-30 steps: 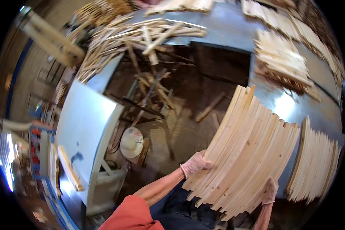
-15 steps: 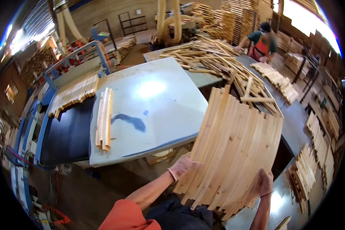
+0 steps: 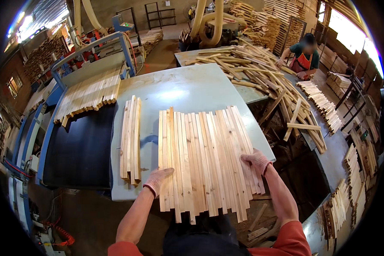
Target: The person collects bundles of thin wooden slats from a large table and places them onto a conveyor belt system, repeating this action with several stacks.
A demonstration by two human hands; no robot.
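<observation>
A wide row of wooden strips (image 3: 205, 162), laid edge to edge with uneven ends, is squeezed between my two gloved hands. My left hand (image 3: 158, 179) grips its left side, thumb on top; my right hand (image 3: 256, 161) clasps the right side the same way. The far part of the row is over the pale grey table (image 3: 187, 85), and its near ends stick out past the table's front edge. Whether it rests on the surface I cannot tell. Just left of it, a small bundle of wooden strips (image 3: 131, 141) lies on the table.
On the left, a blue-framed machine with a black conveyor belt (image 3: 79, 147) carries another row of strips (image 3: 89, 96). A loose heap of strips (image 3: 260, 70) covers a table behind. At the far right, a person in a red apron (image 3: 303, 59) stands by more strips (image 3: 322, 104).
The row of strips has moved left with both hands, from beside the table's right edge to over the table. It was tilted and now looks flatter. The view has shifted too.
</observation>
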